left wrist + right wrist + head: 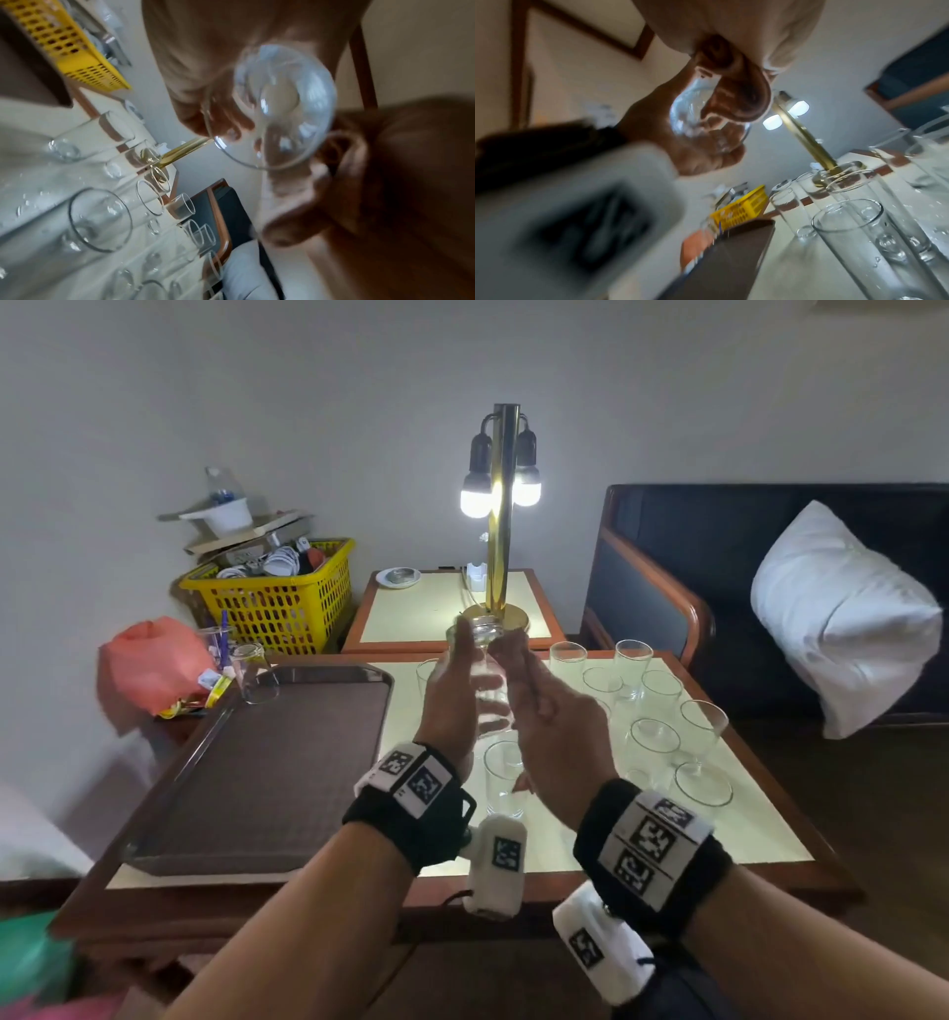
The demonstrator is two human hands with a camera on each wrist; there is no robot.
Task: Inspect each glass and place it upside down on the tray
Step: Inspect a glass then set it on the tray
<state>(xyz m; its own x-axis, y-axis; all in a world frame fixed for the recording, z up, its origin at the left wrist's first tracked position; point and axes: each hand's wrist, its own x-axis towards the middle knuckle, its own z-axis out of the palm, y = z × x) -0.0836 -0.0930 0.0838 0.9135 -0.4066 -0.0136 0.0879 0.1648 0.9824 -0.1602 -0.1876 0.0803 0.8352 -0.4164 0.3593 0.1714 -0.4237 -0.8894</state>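
Note:
Both my hands hold one clear glass [488, 690] up over the middle of the table, its base pointing away toward the lamp. My left hand [449, 695] grips its left side and my right hand [544, 711] its right side. The left wrist view looks at the held glass [282, 105] end on, fingers [218, 121] curled at its rim. The brown tray [257, 773] lies to the left, with one glass [255, 677] at its far left corner. Several upright glasses [655, 742] stand on the table's right half.
A lit brass lamp [506, 505] stands on a side table behind. Left of it sits a yellow basket [277, 603], and an orange bag [154, 665] lies beside the tray. A dark sofa with a white pillow [842, 618] is at the right.

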